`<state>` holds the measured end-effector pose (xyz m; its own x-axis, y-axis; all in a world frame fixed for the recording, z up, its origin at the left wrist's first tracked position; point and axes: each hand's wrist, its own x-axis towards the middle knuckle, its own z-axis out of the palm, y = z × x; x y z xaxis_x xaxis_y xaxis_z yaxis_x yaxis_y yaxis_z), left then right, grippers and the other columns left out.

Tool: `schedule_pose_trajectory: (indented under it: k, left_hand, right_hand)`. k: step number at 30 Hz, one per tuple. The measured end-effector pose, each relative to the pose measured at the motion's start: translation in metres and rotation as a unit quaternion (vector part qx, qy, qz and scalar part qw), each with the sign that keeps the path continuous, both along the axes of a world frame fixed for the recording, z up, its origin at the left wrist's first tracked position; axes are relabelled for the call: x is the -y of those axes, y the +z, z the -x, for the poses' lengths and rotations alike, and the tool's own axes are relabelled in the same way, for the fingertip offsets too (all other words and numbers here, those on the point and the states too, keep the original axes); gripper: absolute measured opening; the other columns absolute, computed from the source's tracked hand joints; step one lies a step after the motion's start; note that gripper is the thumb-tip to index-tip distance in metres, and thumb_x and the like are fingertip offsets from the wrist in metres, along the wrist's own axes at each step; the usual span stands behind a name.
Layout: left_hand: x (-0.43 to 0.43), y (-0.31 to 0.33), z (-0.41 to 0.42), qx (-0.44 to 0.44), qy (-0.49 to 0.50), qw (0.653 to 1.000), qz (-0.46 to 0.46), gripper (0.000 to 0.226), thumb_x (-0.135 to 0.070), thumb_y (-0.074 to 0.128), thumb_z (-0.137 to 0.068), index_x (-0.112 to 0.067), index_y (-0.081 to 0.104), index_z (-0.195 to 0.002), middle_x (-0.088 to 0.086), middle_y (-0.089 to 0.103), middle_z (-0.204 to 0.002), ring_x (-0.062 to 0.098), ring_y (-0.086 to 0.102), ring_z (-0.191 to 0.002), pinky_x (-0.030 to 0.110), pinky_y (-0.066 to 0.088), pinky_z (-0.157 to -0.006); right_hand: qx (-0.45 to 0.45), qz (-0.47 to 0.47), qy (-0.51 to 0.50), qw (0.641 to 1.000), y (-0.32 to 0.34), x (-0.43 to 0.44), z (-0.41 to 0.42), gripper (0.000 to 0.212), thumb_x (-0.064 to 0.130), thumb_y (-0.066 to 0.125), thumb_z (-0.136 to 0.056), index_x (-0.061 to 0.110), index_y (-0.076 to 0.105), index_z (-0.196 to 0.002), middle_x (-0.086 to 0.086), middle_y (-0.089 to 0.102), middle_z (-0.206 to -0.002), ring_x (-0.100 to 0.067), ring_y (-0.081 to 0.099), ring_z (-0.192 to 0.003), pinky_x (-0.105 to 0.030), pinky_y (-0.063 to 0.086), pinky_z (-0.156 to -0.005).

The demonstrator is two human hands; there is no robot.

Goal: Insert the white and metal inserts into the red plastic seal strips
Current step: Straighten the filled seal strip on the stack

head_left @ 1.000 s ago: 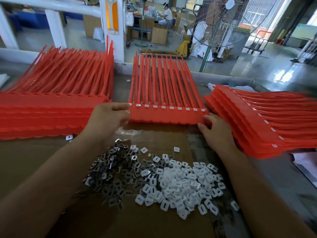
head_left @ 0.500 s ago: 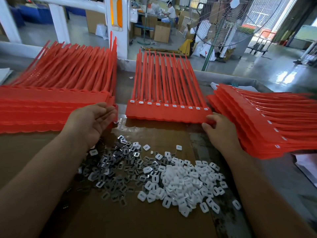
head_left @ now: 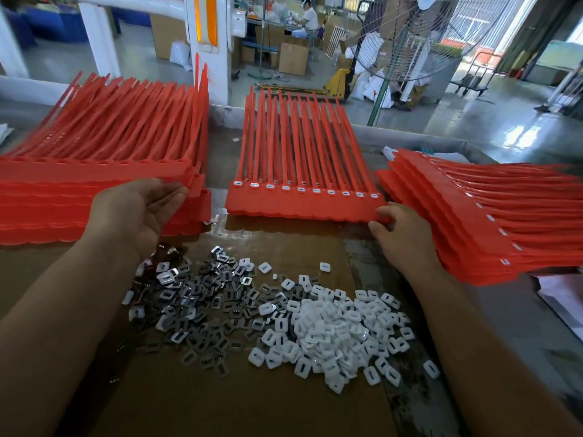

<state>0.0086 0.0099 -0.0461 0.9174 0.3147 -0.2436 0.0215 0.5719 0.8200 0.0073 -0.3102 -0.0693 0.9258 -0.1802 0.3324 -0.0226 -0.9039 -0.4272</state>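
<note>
A red seal strip sheet [head_left: 303,203] lies flat in the middle, with white inserts seated in a row of its heads. My right hand [head_left: 399,234] grips its near right corner with curled fingers. My left hand [head_left: 142,209] hovers palm up, fingers relaxed and holding nothing, in front of the left stack of red strips [head_left: 94,171]. A pile of metal inserts [head_left: 195,304] and a pile of white inserts [head_left: 334,332] lie on the cardboard [head_left: 220,398] below my hands.
A second stack of red strips [head_left: 492,222] with white inserts sits fanned at the right. A white post [head_left: 206,42] and a large fan [head_left: 419,36] stand beyond the table's far edge. Paper lies at the right edge.
My left hand left the middle sheet's left corner, moved left and turned palm up. My right hand stayed on the sheet's right corner.
</note>
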Motion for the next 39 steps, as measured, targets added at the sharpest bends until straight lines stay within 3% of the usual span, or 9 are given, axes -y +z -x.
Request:
schedule_pose_trajectory:
  k: [5, 11, 16, 22, 25, 31, 34, 37, 39]
  left_hand:
    - [-0.015, 0.003, -0.006, 0.007, 0.006, 0.998, 0.062, 0.017, -0.010, 0.038, -0.095, -0.004, 0.049, -0.084, 0.008, 0.067, -0.069, 0.015, 0.067, -0.069, 0.021, 0.055, -0.061]
    - [-0.025, 0.004, -0.014, -0.001, 0.024, 0.994, 0.104, 0.017, -0.011, 0.039, -0.096, -0.004, 0.049, -0.084, 0.004, 0.066, -0.053, 0.014, 0.067, -0.054, 0.022, 0.056, -0.063]
    - [-0.029, -0.003, -0.012, -0.031, 0.006, 0.999, -0.010, 0.020, -0.011, 0.039, -0.092, -0.012, 0.046, -0.073, -0.006, 0.058, -0.042, 0.002, 0.054, -0.038, 0.009, 0.040, -0.039]
    - [-0.022, 0.004, 0.001, 0.022, -0.058, 0.998, -0.007, 0.028, -0.002, 0.044, -0.066, -0.018, 0.052, -0.045, -0.007, 0.048, -0.048, 0.001, 0.048, -0.041, 0.010, 0.034, -0.038]
    - [-0.005, 0.001, 0.004, 0.026, -0.097, 0.990, -0.101, 0.046, 0.002, 0.046, -0.076, -0.012, 0.058, -0.034, -0.004, 0.052, -0.040, 0.004, 0.048, -0.037, 0.011, 0.036, -0.036]
    - [0.023, -0.010, 0.012, 0.070, -0.160, 0.971, -0.162, 0.004, -0.002, 0.060, -0.070, -0.001, 0.057, -0.068, 0.005, 0.059, -0.049, 0.011, 0.051, -0.040, 0.015, 0.039, -0.039]
    - [0.038, -0.012, 0.019, 0.129, -0.194, 0.961, -0.152, 0.012, -0.006, 0.065, -0.059, 0.001, 0.059, -0.067, 0.006, 0.063, -0.052, 0.012, 0.059, -0.042, 0.017, 0.043, -0.036]
    - [0.050, -0.014, 0.024, 0.178, -0.224, 0.941, -0.181, 0.016, -0.001, 0.073, -0.052, -0.006, 0.066, -0.066, 0.011, 0.065, -0.063, 0.024, 0.062, -0.058, 0.032, 0.051, -0.057]
    - [0.052, -0.016, 0.026, 0.191, -0.239, 0.930, -0.206, 0.019, -0.005, 0.073, -0.054, -0.003, 0.065, -0.072, 0.016, 0.065, -0.070, 0.028, 0.061, -0.066, 0.035, 0.052, -0.063]
  right_hand:
    - [0.005, -0.005, -0.002, 1.000, 0.000, 0.000, 0.000, 0.037, 0.020, 0.061, -0.087, 0.009, 0.057, -0.122, -0.007, 0.050, -0.134, -0.019, 0.046, -0.122, -0.028, 0.031, -0.102]
    - [0.013, -0.012, -0.008, 1.000, 0.001, -0.001, -0.001, 0.037, 0.020, 0.060, -0.087, 0.009, 0.057, -0.122, -0.007, 0.051, -0.132, -0.020, 0.047, -0.121, -0.026, 0.031, -0.100]
    - [0.018, -0.014, -0.009, 1.000, -0.001, 0.000, -0.001, 0.036, 0.019, 0.060, -0.087, 0.008, 0.057, -0.121, -0.007, 0.052, -0.131, -0.020, 0.047, -0.121, -0.025, 0.029, -0.100]
    - [0.050, -0.015, 0.002, 0.999, 0.002, -0.003, -0.001, 0.032, 0.015, 0.061, -0.086, 0.006, 0.059, -0.117, -0.010, 0.055, -0.127, -0.021, 0.047, -0.119, -0.023, 0.028, -0.099]
    - [0.073, -0.021, 0.015, 0.997, 0.006, -0.009, 0.003, 0.030, 0.014, 0.061, -0.087, 0.006, 0.061, -0.115, -0.008, 0.057, -0.125, -0.019, 0.048, -0.118, -0.021, 0.028, -0.097]
    - [0.029, -0.164, 0.109, 0.980, 0.021, -0.040, 0.020, 0.024, 0.019, 0.058, -0.089, 0.015, 0.063, -0.112, 0.007, 0.062, -0.103, -0.006, 0.057, -0.096, -0.022, 0.042, -0.088]
    - [-0.024, -0.226, 0.192, 0.955, 0.026, -0.063, 0.034, 0.027, 0.026, 0.055, -0.089, 0.018, 0.060, -0.114, 0.013, 0.062, -0.097, -0.005, 0.061, -0.093, -0.018, 0.047, -0.081]
    - [-0.081, -0.290, 0.241, 0.923, 0.025, -0.078, 0.041, 0.041, 0.043, 0.056, -0.081, 0.023, 0.055, -0.116, 0.015, 0.063, -0.099, 0.004, 0.062, -0.086, -0.011, 0.050, -0.071]
    - [-0.095, -0.362, 0.231, 0.898, 0.024, -0.082, 0.042, 0.027, 0.034, 0.063, -0.080, 0.026, 0.053, -0.105, 0.011, 0.064, -0.093, 0.005, 0.064, -0.073, -0.008, 0.047, -0.060]
